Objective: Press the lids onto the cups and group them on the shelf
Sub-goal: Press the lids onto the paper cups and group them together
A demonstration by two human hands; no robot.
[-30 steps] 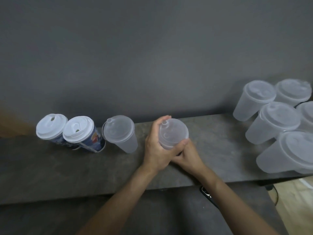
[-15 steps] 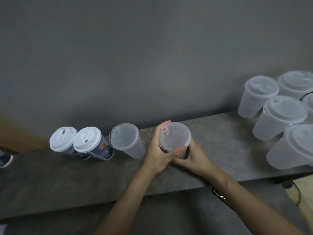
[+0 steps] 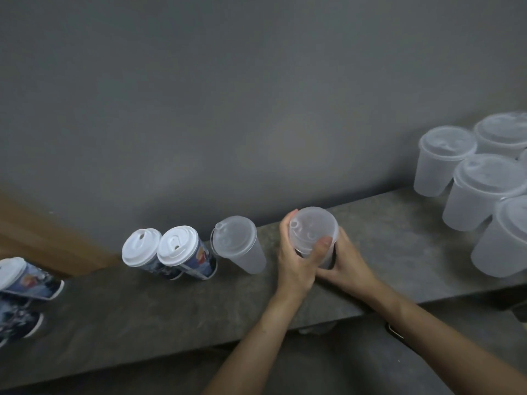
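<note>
A clear plastic cup (image 3: pixel 316 226) with a translucent lid stands on the grey shelf (image 3: pixel 142 315) at the middle. My left hand (image 3: pixel 296 266) grips it from the left, thumb over the lid's near edge. My right hand (image 3: pixel 346 266) holds its lower right side. To the left a second clear lidded cup (image 3: pixel 239 246) stands beside two printed paper cups with white lids (image 3: pixel 182 252) (image 3: pixel 141 249). Several larger clear lidded cups (image 3: pixel 479 189) stand grouped at the right end.
Another printed paper cup with a white lid (image 3: pixel 25 277) is at the far left edge, with a further printed one (image 3: pixel 17 323) below it. A grey wall rises directly behind the shelf. The shelf's front edge runs under my forearms.
The view has shifted so everything sits further right and lower; more printed cups came into view at the left. My left thumb has slid further over the lid. Both hands stay on the cup.
</note>
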